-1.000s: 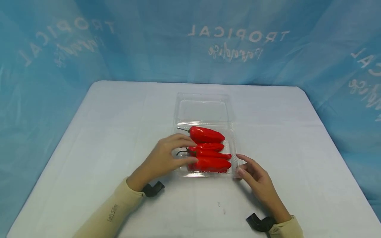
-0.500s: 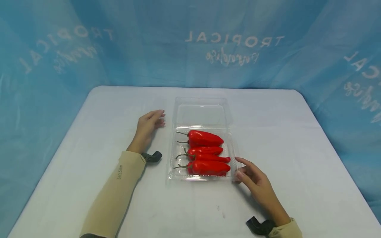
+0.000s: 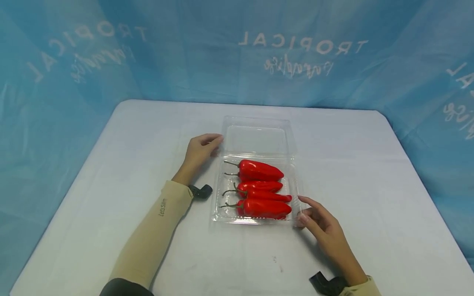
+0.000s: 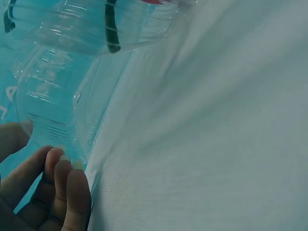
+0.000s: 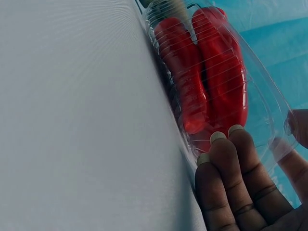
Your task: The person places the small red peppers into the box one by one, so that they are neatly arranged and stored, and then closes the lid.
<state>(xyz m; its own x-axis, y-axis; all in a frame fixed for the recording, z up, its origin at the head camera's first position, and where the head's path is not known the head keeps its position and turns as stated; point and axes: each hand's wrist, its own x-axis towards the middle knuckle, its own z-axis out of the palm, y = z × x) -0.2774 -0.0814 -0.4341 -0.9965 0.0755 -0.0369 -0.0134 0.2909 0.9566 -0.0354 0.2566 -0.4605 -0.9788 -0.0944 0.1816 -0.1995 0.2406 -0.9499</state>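
A clear plastic clamshell container lies open on the table, its lid folded back toward the far side. Several red peppers with thin dark stems lie side by side in the base, stems to the left. My left hand is at the lid's left edge; in the left wrist view its thumb and fingertips sit on either side of that edge. My right hand holds the base's near right corner. In the right wrist view the fingers lie against its ribbed side, the thumb at the rim.
A white cloth covers the table, with a few small dark marks near the front. Blue curtains with mirrored lettering hang behind and at both sides. Dark wrist mounts sit on both wrists.
My left hand has left the peppers, swung out to the left and far side, then come right to the lid's edge. The right hand stays at the container's near right corner.
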